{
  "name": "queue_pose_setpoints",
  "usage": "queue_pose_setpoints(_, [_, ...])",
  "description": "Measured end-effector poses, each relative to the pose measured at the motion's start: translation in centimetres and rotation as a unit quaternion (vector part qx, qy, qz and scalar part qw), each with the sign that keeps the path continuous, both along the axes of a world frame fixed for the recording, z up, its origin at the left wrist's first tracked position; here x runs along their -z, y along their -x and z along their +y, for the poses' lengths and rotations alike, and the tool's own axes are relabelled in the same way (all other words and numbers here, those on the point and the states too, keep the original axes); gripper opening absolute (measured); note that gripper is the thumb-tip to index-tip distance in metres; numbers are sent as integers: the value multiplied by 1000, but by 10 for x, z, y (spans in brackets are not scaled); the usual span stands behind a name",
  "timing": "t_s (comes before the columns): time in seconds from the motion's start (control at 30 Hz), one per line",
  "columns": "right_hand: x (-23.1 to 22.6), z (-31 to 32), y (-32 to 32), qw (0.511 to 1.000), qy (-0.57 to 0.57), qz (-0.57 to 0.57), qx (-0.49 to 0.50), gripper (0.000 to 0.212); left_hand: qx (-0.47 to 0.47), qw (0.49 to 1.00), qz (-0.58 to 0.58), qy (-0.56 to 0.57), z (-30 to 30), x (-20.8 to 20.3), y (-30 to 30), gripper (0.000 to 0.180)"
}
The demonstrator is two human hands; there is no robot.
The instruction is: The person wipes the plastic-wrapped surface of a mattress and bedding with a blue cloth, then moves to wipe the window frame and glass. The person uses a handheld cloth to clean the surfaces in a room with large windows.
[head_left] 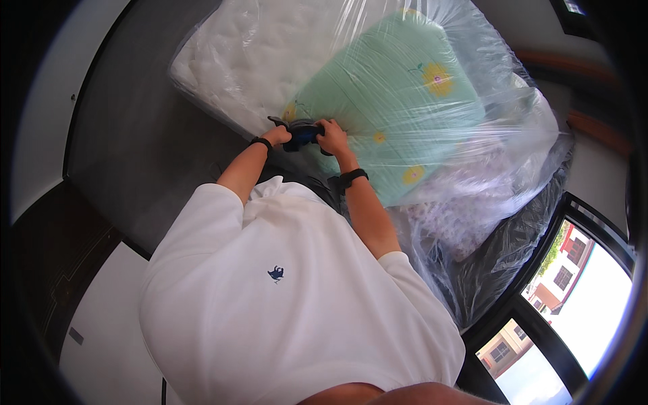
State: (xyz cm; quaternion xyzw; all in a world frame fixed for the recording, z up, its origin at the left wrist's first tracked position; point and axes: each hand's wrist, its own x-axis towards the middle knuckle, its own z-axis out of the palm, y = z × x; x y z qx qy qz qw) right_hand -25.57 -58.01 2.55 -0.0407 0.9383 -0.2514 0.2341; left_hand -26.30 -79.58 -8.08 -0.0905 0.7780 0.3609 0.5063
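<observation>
Both my hands grip a dark, soft-looking item (302, 137), black with a blue patch in its middle; its exact kind is unclear. My left hand (279, 137) is closed on its left end, where a black flap sticks up. My right hand (332, 138) has its fingers bent around the right end. Right behind them lies a pale green quilted piece with yellow flowers (378, 101), under clear plastic sheeting (466, 135). A dark band circles each wrist.
A white mattress (229, 64) lies at the far left, beside the green piece. Purple-patterned bedding (459, 209) shows through plastic at the right. Dark grey floor (148, 101) stretches to the left, with a white door panel (101, 324) near it. A black-framed window (574, 290) stands at the lower right.
</observation>
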Motion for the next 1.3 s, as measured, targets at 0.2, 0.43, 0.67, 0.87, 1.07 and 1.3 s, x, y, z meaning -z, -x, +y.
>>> queue_pose_setpoints(0.2, [-74, -23, 15, 998, 42, 43, 0, 24, 59, 989, 111, 72, -19, -33, 46, 46])
queue_pose_setpoints(0.43, [-190, -57, 42, 968, 54, 218, 112, 19, 265, 961, 82, 3, -22, -145, 163, 54])
queue_pose_setpoints(0.67, [-202, -3, 49, 883, -7, 382, 273, 27, 163, 894, 382, -170, 53, -189, 192, 45])
queue_pose_setpoints(0.87, [-90, 42, -7, 888, -175, 254, 342, 56, 313, 826, 438, -168, 82, -140, 139, 50])
queue_pose_setpoints(1.07, [-29, -14, -60, 899, -243, 221, 288, 65, 530, 777, 316, -126, 25, -102, 100, 71])
queue_pose_setpoints(1.3, [-79, 2, -58, 925, -173, 266, 208, 48, 566, 805, 1, -178, 86, -173, 132, 50])
